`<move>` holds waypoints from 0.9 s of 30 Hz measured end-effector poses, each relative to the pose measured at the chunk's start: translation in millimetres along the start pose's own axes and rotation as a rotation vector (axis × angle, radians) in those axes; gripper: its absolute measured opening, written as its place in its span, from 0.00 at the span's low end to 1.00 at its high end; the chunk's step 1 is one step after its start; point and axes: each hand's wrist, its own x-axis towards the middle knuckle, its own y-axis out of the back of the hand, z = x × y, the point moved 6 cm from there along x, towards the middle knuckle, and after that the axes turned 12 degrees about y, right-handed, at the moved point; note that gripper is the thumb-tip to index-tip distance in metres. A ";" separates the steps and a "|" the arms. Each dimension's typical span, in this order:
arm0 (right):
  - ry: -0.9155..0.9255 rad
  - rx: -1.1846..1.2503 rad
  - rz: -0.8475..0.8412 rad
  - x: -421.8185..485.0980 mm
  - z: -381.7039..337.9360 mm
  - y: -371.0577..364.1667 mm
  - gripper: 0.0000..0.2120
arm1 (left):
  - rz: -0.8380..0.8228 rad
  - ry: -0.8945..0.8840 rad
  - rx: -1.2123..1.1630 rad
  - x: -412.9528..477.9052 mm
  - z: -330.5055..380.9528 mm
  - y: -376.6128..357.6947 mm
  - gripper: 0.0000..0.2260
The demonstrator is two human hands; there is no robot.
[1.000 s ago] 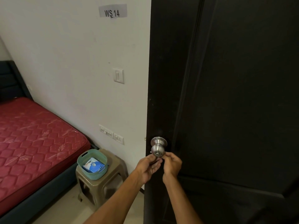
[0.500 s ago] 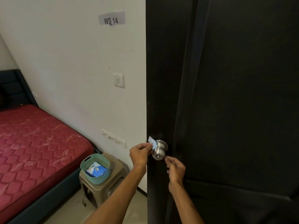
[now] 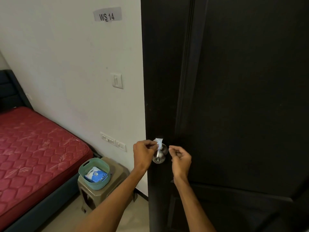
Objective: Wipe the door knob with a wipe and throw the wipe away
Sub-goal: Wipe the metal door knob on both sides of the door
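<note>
**A:** Count it off for me.

**B:** One knob [image 3: 159, 156], one wipe [image 3: 158, 142], two hands. Around them are one door [image 3: 234, 97], one label [image 3: 107, 14] reading "WS 14", one switch [image 3: 117, 80], two socket plates [image 3: 108, 138], one mattress [image 3: 33, 148] and one stool [image 3: 117, 171]. There is also one basket [image 3: 98, 185] with one blue-and-white pack [image 3: 96, 175] in it.

**A:** Where's the wipe?

**B:** At the knob's 12 o'clock. It is a small, crumpled white piece close against the door, and its lower end runs down behind the knob's ball.

**A:** And the fingers?

**B:** The left hand [image 3: 143, 154] sits at the knob's 9 o'clock, just beside the ball. Its fingers [image 3: 152, 143] are curled and pinch the wipe's left edge against the thumb. The wipe sticks out at their 3 o'clock. The right hand [image 3: 181, 158] is at the knob's 3 o'clock, just clear of the ball. Its fingers are curled in too, with the thumb tip against the forefinger. I cannot tell whether it has hold of anything.

**A:** The rest?

**B:** The basket stands on the stool, between 8 and 9 o'clock from the knob. The stool is against the wall, between the mattress and the door. The socket plates lie side by side between 9 and 10 o'clock. The switch is at 11 o'clock, and the label is higher up the wall on the same line.
</note>
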 end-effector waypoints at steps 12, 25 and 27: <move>0.168 -0.340 -0.056 13.4 -20.3 -10.7 0.09 | -0.010 -0.062 -0.027 -8.0 11.3 2.7 0.10; -0.271 -0.079 0.069 -17.5 43.7 -10.9 0.12 | -0.252 0.513 -0.211 -17.9 -85.8 -11.4 0.08; -0.298 -0.062 0.062 -24.5 48.1 -14.0 0.13 | -0.374 0.682 -0.338 -27.8 -99.0 -21.7 0.11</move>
